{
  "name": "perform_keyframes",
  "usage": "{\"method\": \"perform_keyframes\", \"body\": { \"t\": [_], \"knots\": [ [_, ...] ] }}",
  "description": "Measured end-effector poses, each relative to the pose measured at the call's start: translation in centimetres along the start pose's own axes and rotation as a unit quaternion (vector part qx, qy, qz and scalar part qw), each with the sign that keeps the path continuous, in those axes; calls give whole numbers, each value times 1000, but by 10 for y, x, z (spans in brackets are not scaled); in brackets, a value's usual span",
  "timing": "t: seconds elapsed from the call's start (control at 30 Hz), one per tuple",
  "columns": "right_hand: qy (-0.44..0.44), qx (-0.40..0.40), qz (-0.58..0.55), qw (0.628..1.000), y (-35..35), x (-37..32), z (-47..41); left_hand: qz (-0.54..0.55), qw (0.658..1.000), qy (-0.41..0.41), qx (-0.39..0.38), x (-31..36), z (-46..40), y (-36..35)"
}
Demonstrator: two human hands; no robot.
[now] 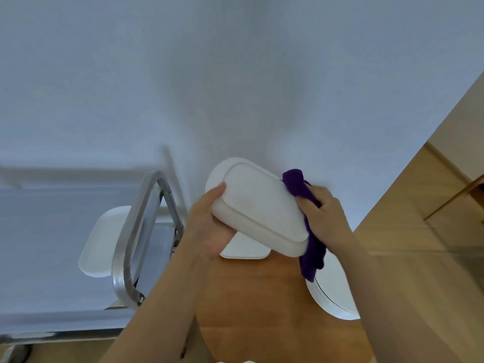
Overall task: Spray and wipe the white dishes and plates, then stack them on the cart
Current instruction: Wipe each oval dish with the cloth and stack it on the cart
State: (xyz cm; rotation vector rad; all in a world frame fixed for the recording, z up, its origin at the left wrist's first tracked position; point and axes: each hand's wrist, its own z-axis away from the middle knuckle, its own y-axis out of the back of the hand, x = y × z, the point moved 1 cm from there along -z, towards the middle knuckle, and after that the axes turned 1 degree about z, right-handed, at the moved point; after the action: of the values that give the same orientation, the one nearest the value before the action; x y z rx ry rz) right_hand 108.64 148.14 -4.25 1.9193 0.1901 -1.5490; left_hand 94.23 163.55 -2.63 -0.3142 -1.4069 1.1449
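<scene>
White dish (258,208): underside up, tilted, held above the wooden surface (262,297); left hand (209,226) grips its near end, right hand (323,213) pinches a purple cloth (309,226) against its far edge. Wiping step apparently under way. Next move likely calls for stacking it on the dish (102,244) already lying on the cart (52,231); more plates (331,292) wait beside.

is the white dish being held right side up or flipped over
Flipped over: the white dish shows its raised foot ring, gripped by the left hand.

Looks like a dining or catering room: plain white wall (235,74), round wooden table (262,297), steel service cart (65,258) carrying white dishes (104,242).
</scene>
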Motion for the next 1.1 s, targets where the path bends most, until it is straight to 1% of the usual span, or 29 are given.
{"method": "perform_keyframes", "body": {
  "t": [0.07, 0.1, 0.13, 0.2, 0.23, 0.27, 0.37, 0.43, 0.57, 0.63, 0.7, 0.77, 0.83, 0.93, 0.97, 1.03, 1.1],
  "knots": [
    [17, -44, 26, 999, 16, -4, -3, -51, 994, 59, -70, 15, 4, 8],
    [18, -66, 41, 997, 22, -6, -5, -75, 990, 93, -81, 19, 5, 10],
    [14, -90, 52, 995, 26, -10, -7, -99, 985, 123, -75, 20, 4, 10],
    [15, -138, 75, 988, 28, -12, -10, -151, 975, 164, -19, 16, 1, 9],
    [15, -150, 79, 985, 26, -12, -10, -174, 969, 173, 13, 14, 0, 8],
    [13, -144, 75, 987, 24, -10, -11, -189, 965, 177, 33, 12, -1, 6],
    [-19, -69, 30, 997, 20, 2, -8, -190, 967, 160, 54, 11, -4, 5],
    [-54, -5, -2, 999, 10, 10, -3, -171, 972, 138, 88, 9, -5, 3],
    [-67, 97, -4, 993, -17, 16, 5, -112, 979, 61, 160, -13, -10, -6],
    [-81, 142, -34, 986, -25, 12, 7, -103, 976, 27, 188, -29, -11, -15],
    [-80, 167, -54, 981, -32, 5, 9, -89, 973, -6, 212, -43, -13, -24],
    [-60, 159, -50, 984, -43, -2, 12, -79, 972, -34, 218, -53, -15, -31],
    [-47, 139, -66, 987, -50, -7, 16, -85, 974, -58, 200, -54, -16, -33],
    [-23, 111, -82, 990, -43, -7, 18, -88, 989, -66, 104, -41, -8, -28],
    [-7, 99, -80, 992, -37, -6, 19, -71, 994, -52, 69, -33, -6, -24],
    [29, 62, -72, 995, -27, -9, 21, -58, 998, 6, 15, -18, -6, -19],
    [50, 18, -48, 997, -23, -14, 24, -97, 994, 59, 4, -7, -8, -16]
  ]
}}
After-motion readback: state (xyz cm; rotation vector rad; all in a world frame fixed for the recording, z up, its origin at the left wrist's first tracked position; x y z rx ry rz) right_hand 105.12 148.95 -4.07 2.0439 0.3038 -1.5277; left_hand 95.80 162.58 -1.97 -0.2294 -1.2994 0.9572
